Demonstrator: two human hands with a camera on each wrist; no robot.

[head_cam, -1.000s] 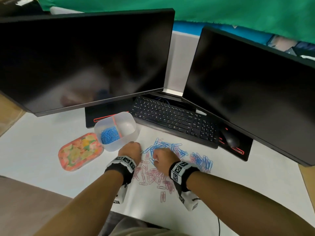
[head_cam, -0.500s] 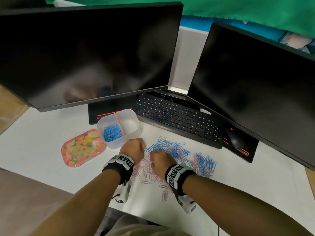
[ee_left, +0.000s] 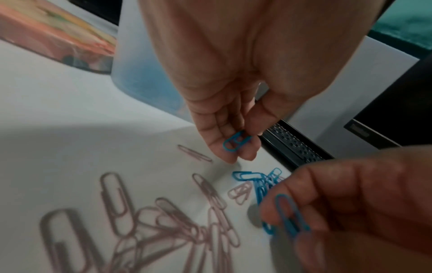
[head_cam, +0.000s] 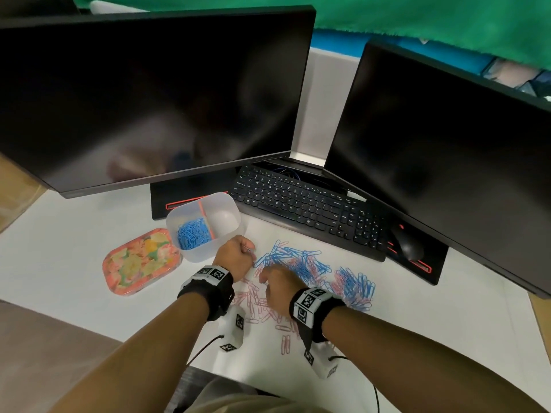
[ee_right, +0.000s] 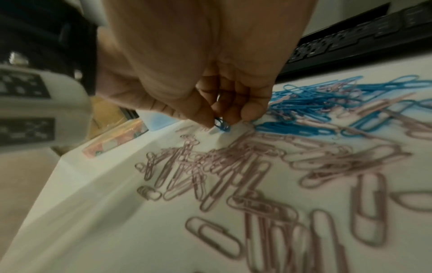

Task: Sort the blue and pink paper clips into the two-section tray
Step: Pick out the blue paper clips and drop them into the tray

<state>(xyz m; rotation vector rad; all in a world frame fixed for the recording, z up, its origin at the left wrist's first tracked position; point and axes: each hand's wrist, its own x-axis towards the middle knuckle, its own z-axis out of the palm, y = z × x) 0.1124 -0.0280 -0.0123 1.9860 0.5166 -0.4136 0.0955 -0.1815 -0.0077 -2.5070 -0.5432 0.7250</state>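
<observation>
A translucent two-section tray (head_cam: 229, 204) stands left of centre; its left section holds blue clips (head_cam: 192, 232), its right section looks bare. Mixed blue paper clips (head_cam: 298, 259) and pink paper clips (head_cam: 256, 305) lie scattered on the white desk. My left hand (head_cam: 237, 256) hovers just right of the tray and pinches a blue clip (ee_left: 236, 144) between thumb and fingers. My right hand (head_cam: 278, 286) is over the pile and pinches blue clips (ee_right: 222, 124), also seen as a blue clip (ee_left: 288, 216) in the left wrist view.
A floral lid (head_cam: 141, 260) lies left of the tray. A black keyboard (head_cam: 310, 208) and mouse (head_cam: 408, 244) sit behind the clips, under two dark monitors (head_cam: 149, 93). The desk's front edge runs close below my forearms.
Both hands stayed over the pile's left edge. The right hand drew slightly back toward me with its clips. The head view shifted a little.
</observation>
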